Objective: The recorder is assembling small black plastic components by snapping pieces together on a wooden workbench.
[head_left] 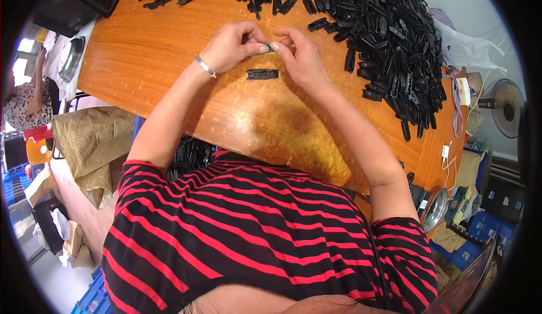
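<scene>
We pinch one small black plastic clip (pixel 270 47) between left hand (pixel 234 46) and right hand (pixel 302 57) above the wooden table (pixel 169 66), seemingly mid-assembly; next, probably seating it squarely, near another clip (pixel 262 75).

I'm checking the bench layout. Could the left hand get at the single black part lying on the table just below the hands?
Probably yes: the black part lies alone on bare orange table, beside the left hand, nothing between; but both hands pinch a small piece.
</scene>
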Tool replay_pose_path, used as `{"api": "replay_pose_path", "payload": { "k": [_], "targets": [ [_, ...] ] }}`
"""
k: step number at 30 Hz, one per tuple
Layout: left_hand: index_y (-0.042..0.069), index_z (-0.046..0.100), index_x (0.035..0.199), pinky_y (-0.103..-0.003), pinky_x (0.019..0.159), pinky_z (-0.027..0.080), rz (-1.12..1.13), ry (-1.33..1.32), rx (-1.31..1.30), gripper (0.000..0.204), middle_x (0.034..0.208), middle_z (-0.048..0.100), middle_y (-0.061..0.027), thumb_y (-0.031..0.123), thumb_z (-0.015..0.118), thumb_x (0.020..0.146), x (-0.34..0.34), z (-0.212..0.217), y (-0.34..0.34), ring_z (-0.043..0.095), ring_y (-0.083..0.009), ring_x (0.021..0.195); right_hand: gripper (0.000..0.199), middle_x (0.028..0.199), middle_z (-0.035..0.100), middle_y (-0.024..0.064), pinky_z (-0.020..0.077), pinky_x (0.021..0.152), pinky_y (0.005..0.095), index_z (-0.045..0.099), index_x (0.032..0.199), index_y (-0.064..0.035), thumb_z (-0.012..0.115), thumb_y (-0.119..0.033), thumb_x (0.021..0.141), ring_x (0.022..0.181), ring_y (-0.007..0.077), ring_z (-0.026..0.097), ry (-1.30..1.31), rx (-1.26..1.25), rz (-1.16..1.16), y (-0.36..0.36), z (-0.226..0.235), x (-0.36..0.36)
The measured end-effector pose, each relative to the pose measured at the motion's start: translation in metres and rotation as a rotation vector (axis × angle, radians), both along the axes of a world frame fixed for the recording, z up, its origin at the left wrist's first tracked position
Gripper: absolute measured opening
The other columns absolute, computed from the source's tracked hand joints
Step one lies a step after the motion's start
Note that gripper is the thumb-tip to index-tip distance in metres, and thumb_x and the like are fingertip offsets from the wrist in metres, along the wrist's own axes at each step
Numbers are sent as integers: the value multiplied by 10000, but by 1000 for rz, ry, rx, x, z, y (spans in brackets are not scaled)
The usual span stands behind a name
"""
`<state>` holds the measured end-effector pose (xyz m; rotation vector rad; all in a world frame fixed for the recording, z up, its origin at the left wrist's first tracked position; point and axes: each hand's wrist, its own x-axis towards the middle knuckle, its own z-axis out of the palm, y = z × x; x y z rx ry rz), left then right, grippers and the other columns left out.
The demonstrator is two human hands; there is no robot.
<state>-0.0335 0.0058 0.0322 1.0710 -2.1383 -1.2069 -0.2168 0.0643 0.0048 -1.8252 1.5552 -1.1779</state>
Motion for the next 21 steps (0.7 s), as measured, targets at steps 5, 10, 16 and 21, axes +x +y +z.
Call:
{"api": "replay_pose_path", "payload": {
  "k": [5, 10, 16, 21],
  "targets": [
    [20, 604, 934, -188, 549, 412, 22, 193, 157, 180, 712, 561, 40, 164, 685, 861, 1, -16, 9, 483, -34, 622, 126, 656, 571, 11, 421, 420, 199, 581, 928, 8, 588, -117, 918, 482, 55, 522, -411, 394, 59, 7, 18, 0],
    [31, 600, 886, -179, 524, 391, 96, 209, 450, 166, 704, 571, 23, 180, 673, 873, 12, -23, 31, 495, -45, 580, 141, 621, 563, 10, 417, 398, 207, 569, 901, 8, 585, -131, 922, 463, 61, 517, -472, 473, 21, 24, 6, 0],
    [25, 595, 846, -182, 524, 391, 222, 226, 403, 135, 694, 561, 18, 122, 689, 852, 11, -36, 36, 492, -51, 580, 188, 602, 568, 40, 417, 385, 245, 538, 819, -1, 636, -148, 883, 435, 96, 520, -261, 573, 28, 27, 7, 3],
    [22, 603, 799, -195, 507, 397, 246, 226, 373, 165, 651, 544, 27, 133, 722, 822, 8, -42, 39, 479, -50, 559, 212, 583, 566, 44, 409, 389, 261, 527, 795, -7, 659, -156, 868, 426, 106, 517, -199, 575, 36, 23, 0, 0]
  ]
}}
